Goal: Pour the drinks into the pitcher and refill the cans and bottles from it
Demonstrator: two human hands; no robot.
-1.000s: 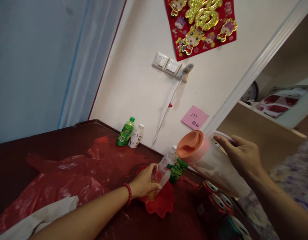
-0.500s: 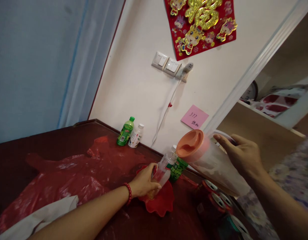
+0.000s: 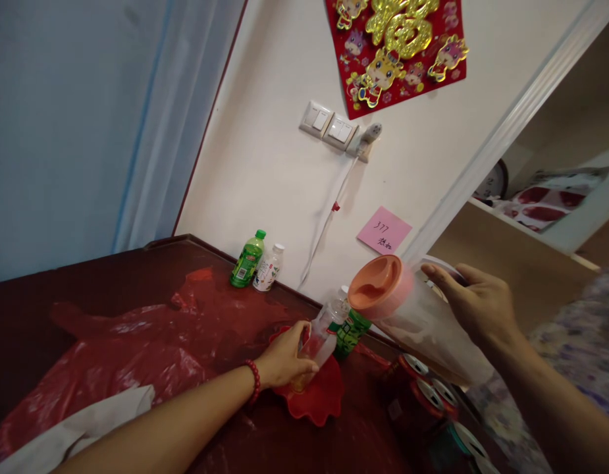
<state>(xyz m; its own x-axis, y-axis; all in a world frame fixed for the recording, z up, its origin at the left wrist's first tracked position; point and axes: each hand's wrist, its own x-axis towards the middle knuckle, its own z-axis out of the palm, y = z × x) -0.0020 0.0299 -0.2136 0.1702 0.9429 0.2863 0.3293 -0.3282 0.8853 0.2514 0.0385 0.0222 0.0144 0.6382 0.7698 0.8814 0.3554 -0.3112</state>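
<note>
My left hand (image 3: 284, 359) is closed around a clear plastic bottle (image 3: 322, 336), tilted with its open mouth toward the upper right; a little amber liquid shows near its base. Beneath it lies a red scalloped dish (image 3: 317, 398). In my right hand (image 3: 476, 306) is the handle of a translucent pitcher (image 3: 423, 322), tipped to the left. Its orange lid (image 3: 376, 286) hangs just above the bottle's mouth; whether the two touch I cannot tell, and no stream is plainly visible. A green-labelled bottle (image 3: 352, 332) stands behind the clear one, partly hidden.
Crumpled red plastic (image 3: 151, 336) covers the table's left part, with a white cloth (image 3: 87, 428) near the front. A green bottle (image 3: 247, 260) and a white bottle (image 3: 268, 268) stand by the wall. Several opened cans (image 3: 423, 398) stand at right. A white cord (image 3: 328, 224) hangs from the socket.
Almost nothing differs. Both hands keep their hold on the bottle and the pitcher in nearly the same tilted positions; the whole view has shifted very slightly.
</note>
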